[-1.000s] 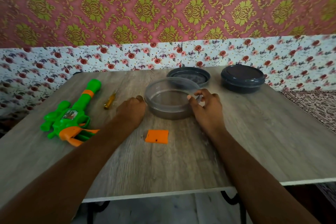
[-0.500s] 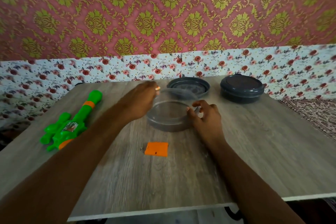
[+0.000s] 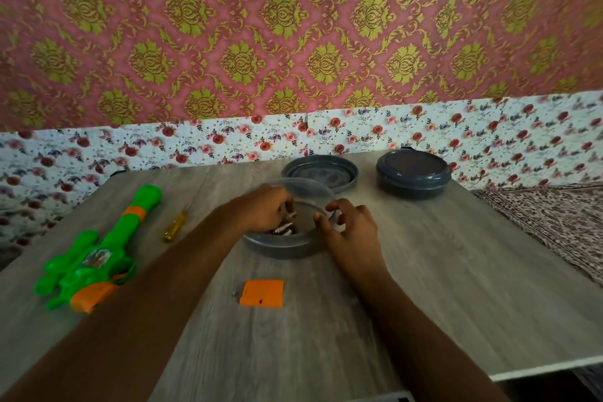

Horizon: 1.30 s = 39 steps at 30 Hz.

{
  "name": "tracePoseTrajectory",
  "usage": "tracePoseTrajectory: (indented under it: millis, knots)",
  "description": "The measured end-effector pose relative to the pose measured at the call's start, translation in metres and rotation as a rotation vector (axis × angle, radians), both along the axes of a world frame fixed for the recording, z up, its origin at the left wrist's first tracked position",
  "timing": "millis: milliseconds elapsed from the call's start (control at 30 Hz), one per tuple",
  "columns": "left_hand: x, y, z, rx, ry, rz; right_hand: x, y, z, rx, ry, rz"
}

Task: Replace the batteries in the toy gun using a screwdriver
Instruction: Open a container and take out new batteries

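Counter (image 3: 456, 287): grey wood-grain top; both my forearms reach forward across it.
Orange cover (image 3: 261, 293): a flat orange rectangle with a small hole near one edge, lying loose between my arms, nearer to me than the tub.
Toy gun (image 3: 98, 258): on my left, lying flat, well apart from the tub. It has a bright green body with a sticker on its side, an orange grip end towards me and an orange band on the long barrel, which points away from me.
Right hand (image 3: 350, 232): thumb and curled fingers grip the right rim of the clear tub.
Clear tub (image 3: 287, 246): round, shallow and uncovered, at the middle of the counter.
Batteries (image 3: 283, 230): a few small cells on the tub floor.
Left hand (image 3: 264, 212): reaches into the tub with its fingers bent down over the batteries; I cannot tell whether it grips one.
Screwdriver (image 3: 176, 226): yellow handle, just right of the barrel, untouched.
Grey lid (image 3: 321, 170): lying flat behind the tub.
Closed grey tub (image 3: 412, 174): at the far right, lid on.
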<state>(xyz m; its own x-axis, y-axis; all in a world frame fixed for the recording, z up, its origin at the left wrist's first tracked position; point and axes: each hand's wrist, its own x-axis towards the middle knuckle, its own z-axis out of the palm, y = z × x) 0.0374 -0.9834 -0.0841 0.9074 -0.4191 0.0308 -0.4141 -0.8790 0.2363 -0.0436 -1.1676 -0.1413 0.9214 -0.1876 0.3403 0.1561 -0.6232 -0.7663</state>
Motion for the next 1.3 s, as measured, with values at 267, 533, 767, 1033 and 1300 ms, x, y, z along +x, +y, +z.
tracePoseTrajectory:
  millis: [267, 533, 767, 1033, 1300]
  knots:
    - [-0.028, 0.038, -0.012, -0.308, -0.244, 0.079, 0.009, -0.003, 0.009, 0.108, 0.019, 0.01]
    - [-0.039, 0.071, -0.022, -0.319, -0.301, 0.19, 0.1, -0.016, 0.027, -0.519, 0.151, -0.01]
    - [-0.035, 0.076, -0.03, -0.372, -0.354, 0.225, 0.148, -0.012, 0.023, -0.732, 0.262, 0.044]
    - [-0.03, 0.077, -0.034, -0.415, -0.374, 0.186, 0.136, -0.022, 0.047, -0.524, -0.072, -0.08]
    - [-0.041, 0.06, -0.01, -0.741, -0.224, 0.267, 0.05, 0.0, 0.108, 0.394, -0.373, 0.176]
